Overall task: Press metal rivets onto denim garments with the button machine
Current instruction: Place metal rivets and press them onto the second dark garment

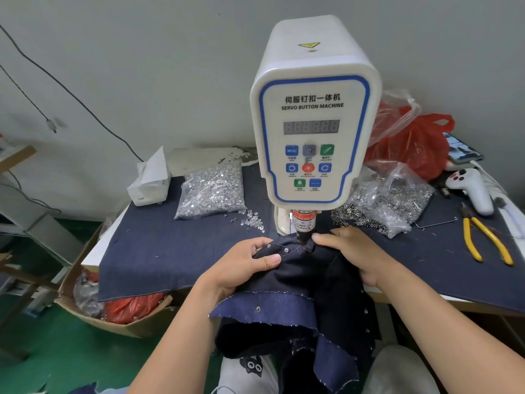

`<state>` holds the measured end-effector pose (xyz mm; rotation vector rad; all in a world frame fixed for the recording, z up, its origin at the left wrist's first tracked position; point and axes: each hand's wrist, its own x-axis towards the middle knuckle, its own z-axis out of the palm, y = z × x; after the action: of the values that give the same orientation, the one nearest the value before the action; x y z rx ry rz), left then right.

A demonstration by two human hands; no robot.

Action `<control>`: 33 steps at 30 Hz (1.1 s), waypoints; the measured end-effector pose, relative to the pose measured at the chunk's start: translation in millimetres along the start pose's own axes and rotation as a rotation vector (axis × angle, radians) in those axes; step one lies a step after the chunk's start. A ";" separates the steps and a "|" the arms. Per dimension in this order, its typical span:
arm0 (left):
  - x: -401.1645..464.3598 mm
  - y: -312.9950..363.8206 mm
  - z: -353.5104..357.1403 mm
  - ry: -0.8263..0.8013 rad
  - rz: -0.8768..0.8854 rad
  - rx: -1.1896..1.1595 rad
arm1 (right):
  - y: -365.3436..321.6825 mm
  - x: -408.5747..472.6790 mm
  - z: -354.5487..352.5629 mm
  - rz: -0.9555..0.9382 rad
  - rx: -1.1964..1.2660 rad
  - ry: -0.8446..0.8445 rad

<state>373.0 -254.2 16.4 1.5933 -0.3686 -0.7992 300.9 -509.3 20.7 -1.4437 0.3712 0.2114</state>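
Gripping denim garment (298, 280) both sides: left hand (244, 265), right hand (352, 251); label reads "SERVO BUTTON MACHINE" (312, 106).

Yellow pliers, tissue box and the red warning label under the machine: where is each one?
Yellow pliers (486, 240): head view, on the yellow handles.
Tissue box (149, 184): head view, on its white front side.
Red warning label (304, 216): head view, on the red band above the press tip.
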 end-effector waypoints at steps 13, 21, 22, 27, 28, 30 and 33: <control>0.8 -4.3 -3.1 -0.045 -0.004 -0.025 | 4.5 -3.5 3.9 -0.034 0.014 0.032; 1.8 -7.5 -4.6 -0.067 -0.002 -0.049 | 8.8 -3.3 4.2 -0.073 -0.027 0.063; 1.7 -7.9 -5.1 -0.071 -0.003 -0.050 | 8.9 -3.3 4.0 -0.073 -0.038 0.066; 1.8 -9.0 -7.7 -0.077 -0.006 -0.047 | 10.8 -4.6 4.1 -0.112 -0.077 0.087; 1.9 -8.9 -7.8 -0.078 -0.006 -0.044 | 11.3 -4.7 4.2 -0.120 -0.080 0.097; 1.3 -8.5 -7.7 -0.077 -0.009 -0.042 | 11.7 -4.9 4.7 -0.125 -0.078 0.101; 1.2 -7.9 -7.2 -0.065 -0.006 -0.028 | 11.4 -5.3 4.8 -0.128 -0.070 0.098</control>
<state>377.1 -248.1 8.6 1.5454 -0.3979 -0.8585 292.5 -502.8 12.6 -1.5448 0.3521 0.0508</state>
